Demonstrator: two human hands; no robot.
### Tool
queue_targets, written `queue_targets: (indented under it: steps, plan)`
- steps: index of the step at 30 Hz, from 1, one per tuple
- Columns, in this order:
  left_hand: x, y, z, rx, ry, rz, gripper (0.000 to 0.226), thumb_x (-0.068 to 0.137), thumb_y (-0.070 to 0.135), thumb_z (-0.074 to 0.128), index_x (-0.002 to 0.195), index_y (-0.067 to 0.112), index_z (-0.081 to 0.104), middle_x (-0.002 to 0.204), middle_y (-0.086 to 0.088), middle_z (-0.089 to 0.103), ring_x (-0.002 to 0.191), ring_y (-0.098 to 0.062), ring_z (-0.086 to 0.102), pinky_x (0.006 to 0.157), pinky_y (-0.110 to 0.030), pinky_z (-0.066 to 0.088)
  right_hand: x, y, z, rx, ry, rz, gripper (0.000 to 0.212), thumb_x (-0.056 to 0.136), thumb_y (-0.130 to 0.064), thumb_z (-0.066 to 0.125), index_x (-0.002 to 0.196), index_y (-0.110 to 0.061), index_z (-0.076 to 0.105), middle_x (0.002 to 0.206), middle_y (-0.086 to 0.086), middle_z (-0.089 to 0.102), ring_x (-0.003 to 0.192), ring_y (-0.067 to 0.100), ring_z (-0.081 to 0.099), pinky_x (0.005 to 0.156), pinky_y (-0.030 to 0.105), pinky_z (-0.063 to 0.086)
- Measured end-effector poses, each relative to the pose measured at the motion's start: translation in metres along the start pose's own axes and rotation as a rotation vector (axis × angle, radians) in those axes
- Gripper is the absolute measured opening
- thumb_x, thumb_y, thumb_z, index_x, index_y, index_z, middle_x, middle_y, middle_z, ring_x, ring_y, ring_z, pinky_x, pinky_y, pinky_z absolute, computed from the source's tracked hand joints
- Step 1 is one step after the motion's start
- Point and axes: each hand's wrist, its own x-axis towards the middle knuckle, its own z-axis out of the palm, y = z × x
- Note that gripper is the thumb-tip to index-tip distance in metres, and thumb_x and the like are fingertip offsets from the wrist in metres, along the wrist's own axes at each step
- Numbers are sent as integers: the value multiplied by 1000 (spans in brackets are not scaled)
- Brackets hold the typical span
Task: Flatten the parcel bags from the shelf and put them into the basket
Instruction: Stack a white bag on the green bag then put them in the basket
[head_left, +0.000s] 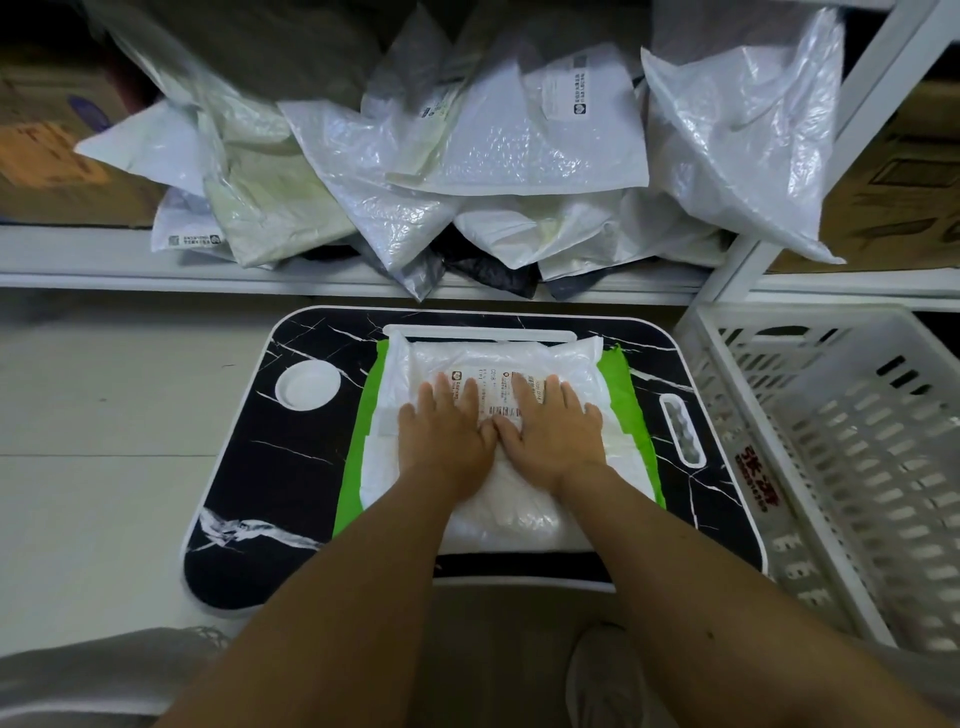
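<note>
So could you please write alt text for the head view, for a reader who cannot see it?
Both hands, left hand and right hand, press flat on a white parcel bag lying on a black marbled lap table. More parcel bags pile on the shelf behind; a white basket stands at right.

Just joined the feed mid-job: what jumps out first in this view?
Both hands, left hand and right hand, press flat on a white parcel bag lying over a green bag on the black marble-patterned lap table. Above, crumpled parcel bags crowd the shelf. The white basket waits at the right.
</note>
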Motion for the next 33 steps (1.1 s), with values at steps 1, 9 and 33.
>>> queue_targets:
  steps: [1,9,33]
  plan:
    - [2,0,-3,-12,9,-27,65,98,51,17,152,16,14,157,-17,18,143,-32,20,110,-45,26,1,0,-1,7,34,7,65,95,-61,23,151,-27,20,153,18,28,142,32,24,109,51,24]
    - [27,5,-14,59,3,45,54,99,47,13,151,39,1,161,-1,-6,146,-36,-10,112,-64,1,23,-1,-13,-21,83,-22,57,96,-56,23,151,-40,15,162,2,2,148,33,-6,112,62,6]
    - [19,-15,10,-146,21,-89,72,99,53,11,153,6,6,161,-12,4,149,-24,0,121,-39,7,20,5,10,192,65,280,56,101,-50,14,154,-34,9,163,3,5,149,25,4,118,49,7]
